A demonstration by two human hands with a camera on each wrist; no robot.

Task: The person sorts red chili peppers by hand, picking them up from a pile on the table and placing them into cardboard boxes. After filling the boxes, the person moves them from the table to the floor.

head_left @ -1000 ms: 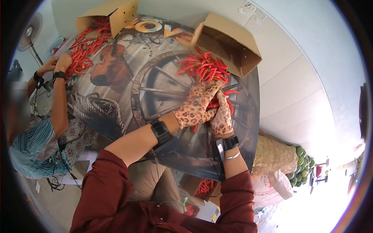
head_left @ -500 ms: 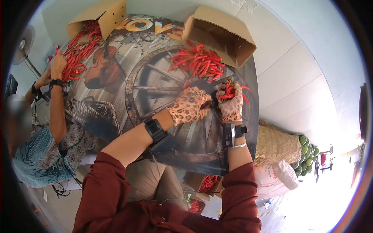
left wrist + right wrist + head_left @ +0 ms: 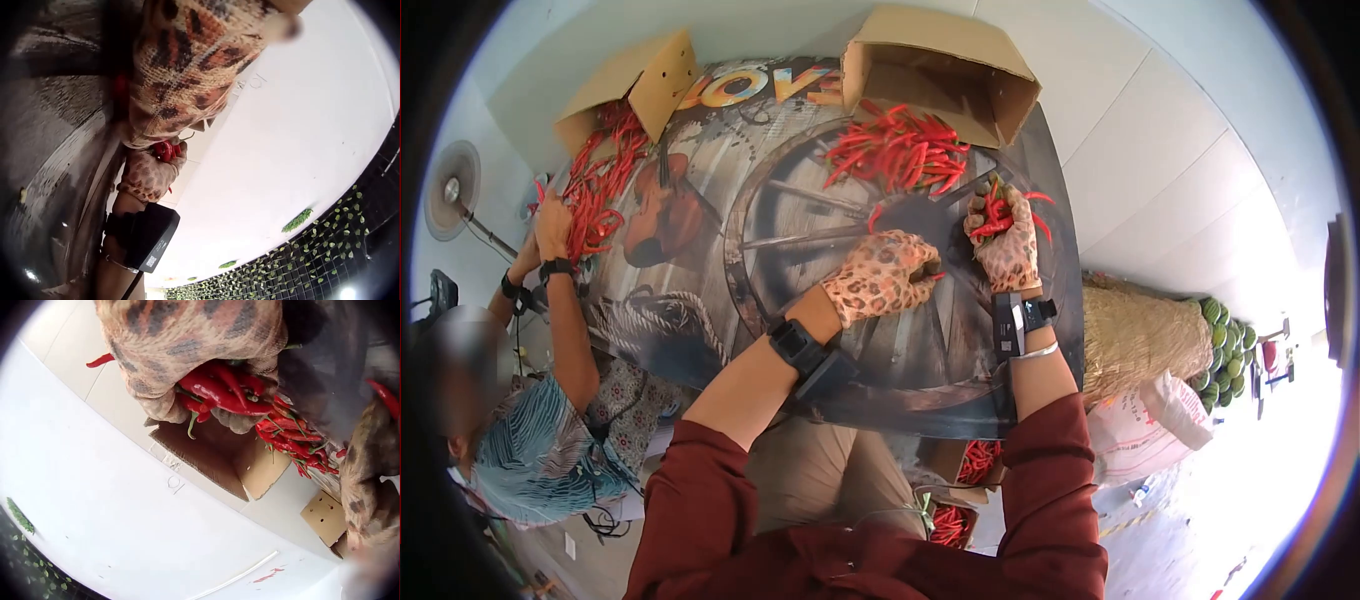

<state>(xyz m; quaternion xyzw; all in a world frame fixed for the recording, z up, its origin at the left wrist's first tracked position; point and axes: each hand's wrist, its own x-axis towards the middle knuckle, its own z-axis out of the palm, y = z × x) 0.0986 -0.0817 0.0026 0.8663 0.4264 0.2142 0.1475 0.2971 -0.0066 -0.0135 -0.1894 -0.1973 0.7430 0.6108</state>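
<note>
Both hands wear leopard-print gloves. My right hand (image 3: 1007, 240) grips a small bunch of red chili peppers (image 3: 215, 390), palm up, with some tips and green stems poking out between the fingers. To its left, over the printed wheel, my left hand (image 3: 882, 278) has its fingers curled round a red chili pepper (image 3: 383, 397), most of it hidden by the glove. A loose pile of red chili peppers (image 3: 905, 150) lies on the table beyond both hands. One stray chili pepper (image 3: 874, 217) rests just past the left hand's knuckles.
An open cardboard box (image 3: 945, 75) lies on its side behind the pile. At the left, another person's hand (image 3: 554, 225) works at chilies spilling from a second cardboard box (image 3: 625, 90). Below the table edge (image 3: 900, 425) are boxes of chilies; a woven sack (image 3: 1145, 325) stands at the right.
The hands were together in front of the pile and have parted, right hand moving right and turning palm up with its bunch of chilies. The left has drawn back slightly left. The head view has shifted.
</note>
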